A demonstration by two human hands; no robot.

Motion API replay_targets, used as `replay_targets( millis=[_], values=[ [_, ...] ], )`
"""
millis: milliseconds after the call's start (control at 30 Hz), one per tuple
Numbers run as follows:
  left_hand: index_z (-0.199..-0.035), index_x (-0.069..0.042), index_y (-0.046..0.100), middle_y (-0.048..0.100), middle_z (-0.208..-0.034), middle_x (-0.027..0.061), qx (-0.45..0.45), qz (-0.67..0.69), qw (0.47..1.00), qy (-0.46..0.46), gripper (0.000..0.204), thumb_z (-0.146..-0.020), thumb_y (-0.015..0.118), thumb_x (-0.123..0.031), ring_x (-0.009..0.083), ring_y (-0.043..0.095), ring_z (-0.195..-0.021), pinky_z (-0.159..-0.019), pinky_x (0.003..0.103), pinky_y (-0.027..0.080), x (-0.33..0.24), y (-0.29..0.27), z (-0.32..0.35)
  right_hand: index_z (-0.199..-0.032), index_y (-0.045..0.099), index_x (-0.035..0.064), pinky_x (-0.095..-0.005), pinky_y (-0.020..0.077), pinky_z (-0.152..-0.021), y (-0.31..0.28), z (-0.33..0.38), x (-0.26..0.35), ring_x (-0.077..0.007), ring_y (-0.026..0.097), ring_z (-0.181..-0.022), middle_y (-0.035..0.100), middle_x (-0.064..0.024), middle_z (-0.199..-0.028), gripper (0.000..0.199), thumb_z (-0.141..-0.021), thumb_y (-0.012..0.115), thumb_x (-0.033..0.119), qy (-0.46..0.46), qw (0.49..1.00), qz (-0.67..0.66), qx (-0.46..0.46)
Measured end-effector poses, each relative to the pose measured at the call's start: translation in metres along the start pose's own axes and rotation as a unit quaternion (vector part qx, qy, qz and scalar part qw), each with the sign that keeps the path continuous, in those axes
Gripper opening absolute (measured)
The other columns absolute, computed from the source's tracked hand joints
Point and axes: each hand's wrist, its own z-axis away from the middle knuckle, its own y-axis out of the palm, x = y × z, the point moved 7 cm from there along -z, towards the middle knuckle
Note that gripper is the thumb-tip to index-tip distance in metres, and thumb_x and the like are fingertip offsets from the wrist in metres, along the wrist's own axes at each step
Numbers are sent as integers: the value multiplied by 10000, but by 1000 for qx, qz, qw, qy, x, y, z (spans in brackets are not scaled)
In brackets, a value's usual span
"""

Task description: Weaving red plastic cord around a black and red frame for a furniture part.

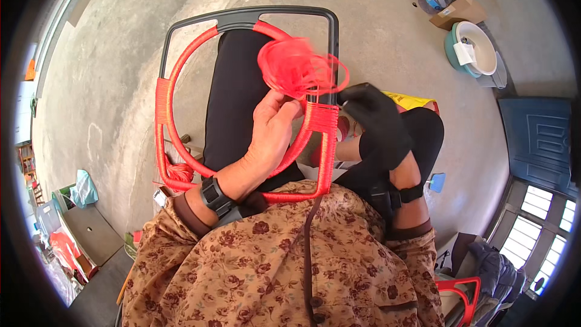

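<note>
On the person's lap rests a grey frame with a red ring bound inside, where the bare left hand closes on a loose coil of red strip, while the black-gloved right hand pinches the strip at the frame's right bar.

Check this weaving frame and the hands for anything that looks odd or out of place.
Only the right hand wears a black glove; the left hand is bare, holding a loose red cord bundle. The grey frame is only partly wrapped.
</note>
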Motion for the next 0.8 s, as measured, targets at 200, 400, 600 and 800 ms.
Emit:
replay_targets(
  millis=[200, 400, 600, 800],
  values=[
    [-1008, -11, 576, 605, -848, 13, -16, -21, 997, -67, 170, -879, 465, -16, 93, 580, -740, -714, 265, 483, 4, 1, 1, -1065, 605, 16, -257, 481, -791, 37, -9, -25, -135, 603, -889, 646, -77, -995, 282, -801, 675, 87, 25, 998, -44, 48],
    [-1051, -35, 579, 640, -905, 26, -9, 48, 991, -122, 160, -930, 510, -113, 97, 624, -802, -768, 261, 510, 9, 1, 0, -1129, 598, 11, -282, 493, -804, -9, 0, -15, -189, 611, -949, 632, -131, -1066, 284, -865, 606, 115, -292, 911, 289, 5],
    [-1106, -36, 539, 632, -939, 21, 3, 34, 994, -103, 197, -958, 513, -163, 93, 630, -862, -784, 247, 514, 4, 4, 1, -1106, 605, 6, -287, 496, -795, -97, 36, -38, -194, 614, -930, 632, -135, -1058, 260, -863, 597, 99, -221, 965, 115, -86],
    [-1100, 19, 528, 648, -920, 59, 24, 78, 994, -70, 216, -925, 578, -96, 91, 615, -823, -763, 230, 501, -6, 10, 3, -1077, 614, -1, -294, 498, -784, -170, 78, -66, -201, 616, -908, 632, -141, -1049, 234, -860, 586, 80, -121, 967, -97, -201]
  ],
)
